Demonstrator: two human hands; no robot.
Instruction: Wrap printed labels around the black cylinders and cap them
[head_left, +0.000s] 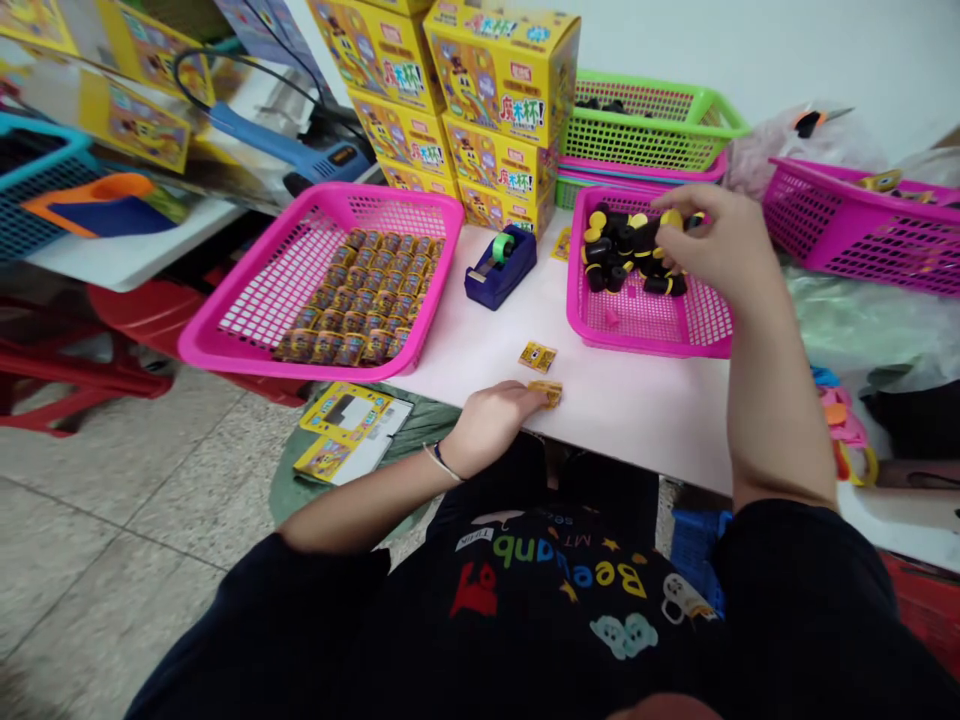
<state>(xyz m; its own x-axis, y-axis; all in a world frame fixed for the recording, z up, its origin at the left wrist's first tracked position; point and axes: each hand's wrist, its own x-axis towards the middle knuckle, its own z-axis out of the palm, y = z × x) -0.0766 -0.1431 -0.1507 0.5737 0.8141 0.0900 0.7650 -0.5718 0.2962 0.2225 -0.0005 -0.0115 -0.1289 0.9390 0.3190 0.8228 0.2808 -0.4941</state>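
My left hand [495, 425] is at the table's front edge, its fingers closed on a small yellow printed label [551, 392]. Just behind it, another small printed label [538, 356] lies flat on the white table. My right hand [720, 240] is over a pink basket [645, 340], thumb and fingers pinched at a small black cup with a yellow end [671, 220]. Several similar black cups with yellow ends [622, 245] lie loose in that basket, partly hidden by the hand. A small pink piece [611, 318] lies on the basket's floor.
A larger pink basket [225, 325] at left holds rows of yellow-wrapped pieces [360, 300]. A blue tape dispenser [501, 270] stands between the baskets. Behind are stacked yellow boxes [502, 85] and a green basket [652, 135]. Another pink basket [840, 220] is at right.
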